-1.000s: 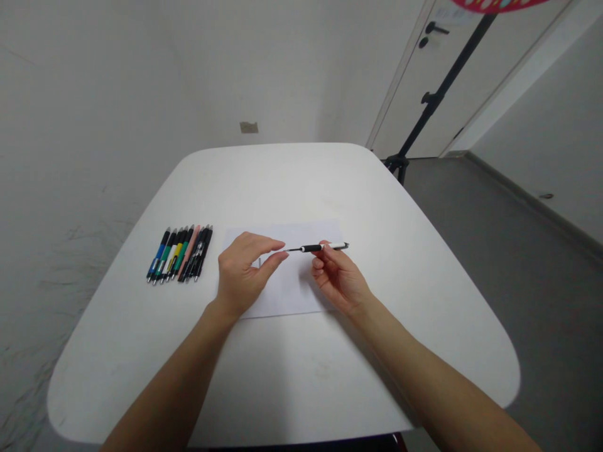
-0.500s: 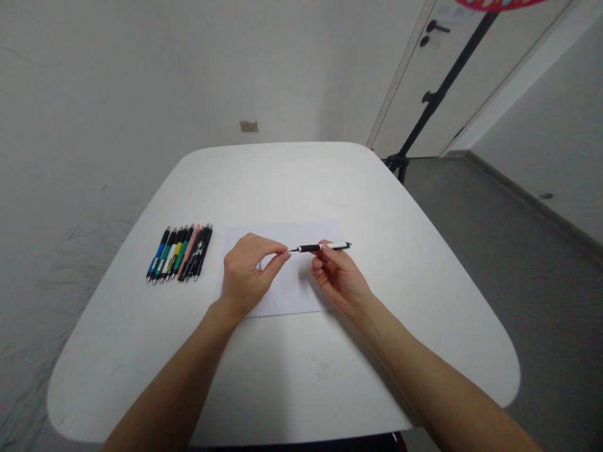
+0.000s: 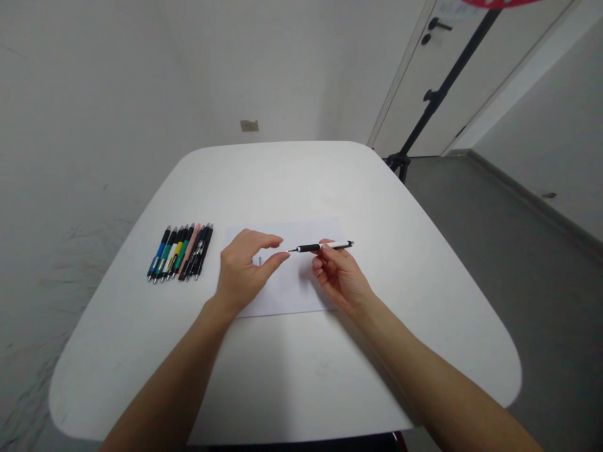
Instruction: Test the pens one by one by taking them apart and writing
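Note:
My right hand (image 3: pixel 340 274) holds a white pen with a black grip (image 3: pixel 309 248), roughly level above a sheet of paper (image 3: pixel 287 295), its thin tip pointing left. My left hand (image 3: pixel 245 267) has thumb and forefinger apart, the thumb tip at or very near the pen's tip. Small parts (image 3: pixel 260 260) lie on the paper, seen between the fingers of my left hand; too small to make out. To the left, several pens (image 3: pixel 180 253) in blue, green, yellow, pink and black lie side by side.
The white table (image 3: pixel 301 182) has rounded corners and stands against a wall. Behind its right back corner are a black stand (image 3: pixel 426 116) and a door with a dark handle (image 3: pixel 439 25). Grey floor shows at the right.
The forefinger of my left hand has lifted away from the thumb, opening the pinch at the pen's tip. My right hand and the pen have hardly moved.

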Demonstrator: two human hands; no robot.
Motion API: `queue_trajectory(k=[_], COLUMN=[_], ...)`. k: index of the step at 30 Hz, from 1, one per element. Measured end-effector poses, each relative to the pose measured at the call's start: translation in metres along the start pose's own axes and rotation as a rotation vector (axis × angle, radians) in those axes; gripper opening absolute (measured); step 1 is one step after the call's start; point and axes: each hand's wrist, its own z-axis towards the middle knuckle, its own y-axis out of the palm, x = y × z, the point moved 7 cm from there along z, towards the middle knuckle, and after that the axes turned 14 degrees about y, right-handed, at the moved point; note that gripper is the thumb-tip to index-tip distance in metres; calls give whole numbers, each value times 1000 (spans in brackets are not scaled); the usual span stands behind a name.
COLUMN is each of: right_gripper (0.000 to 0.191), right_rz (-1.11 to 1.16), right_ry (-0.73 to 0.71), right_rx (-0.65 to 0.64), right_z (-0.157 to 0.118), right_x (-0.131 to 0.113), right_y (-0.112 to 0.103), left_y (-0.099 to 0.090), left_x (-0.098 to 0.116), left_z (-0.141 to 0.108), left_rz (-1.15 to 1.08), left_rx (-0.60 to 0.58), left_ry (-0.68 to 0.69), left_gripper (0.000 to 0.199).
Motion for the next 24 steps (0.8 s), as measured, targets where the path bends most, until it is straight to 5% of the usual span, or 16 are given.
queue_trajectory(k=[4,10,13,18,24], right_gripper=[31,32,32,33,33], right_rz=[8,2,-10,-19,-23], right_ry=[-1,6,-5,-15,-21], right_rx=[9,21,19,14,10], right_z=[1,2,2,2,1], right_x=[-2,-2,-3,-4,-4], right_y=[0,-4,-5,-5,-3], left_y=[-20,0,14,31,32], left_x=[-34,-61,-57,-42,-36], left_z=[-6,-29,-33,-31,-31], left_rz=[60,210,324,507,615], left_rx=[-16,-512,-647,-743,-716], left_ry=[-224,-343,-343,-278,-247], left_gripper=[10,16,23,24,23])
